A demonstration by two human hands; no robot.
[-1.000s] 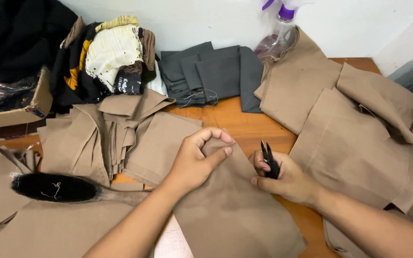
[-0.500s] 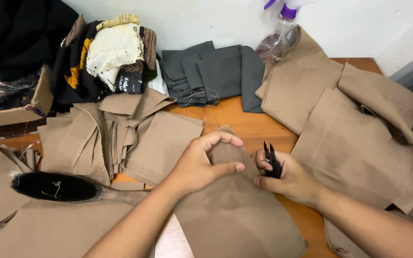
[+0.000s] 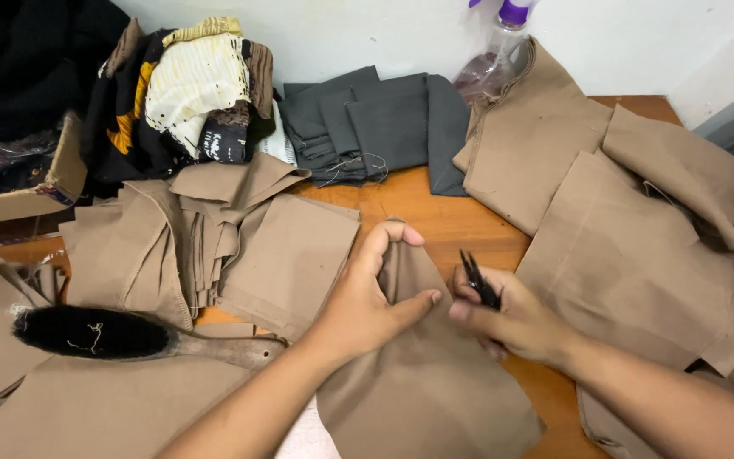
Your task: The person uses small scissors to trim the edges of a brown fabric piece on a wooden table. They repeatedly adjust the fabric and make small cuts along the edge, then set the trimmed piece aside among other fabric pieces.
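Now, at the table:
Left hand: the left hand [image 3: 365, 306] rests on a tan fabric piece [image 3: 435, 382], fingers curled, thumb and forefinger pinching up the cloth's top edge into a small peak.
Right hand: the right hand [image 3: 516, 321] is closed around small black thread snips [image 3: 479, 282], blades pointing up and away, just beside the pinched edge; its fingertips touch the cloth's right side.
Fabric piece: lies flat on the wooden table [image 3: 435, 212], front centre, lower part running out of view at the bottom.
Left of it: a stack of folded tan pieces [image 3: 214, 238], near the left hand; below that, a black-bristled brush [image 3: 112, 333] with a wooden handle lying on more tan cloth.
Right of it: large tan panels [image 3: 639, 229] spread out and overlapping, reaching the table's right edge.
Back row: folded dark grey fabric [image 3: 384, 127] against the wall; a heap of mixed black, cream and mustard cloth [image 3: 189, 85] to its left; a clear spray bottle [image 3: 490, 64] with purple top to its right.
Far left: a cardboard box [image 3: 19, 200], partly cut off.
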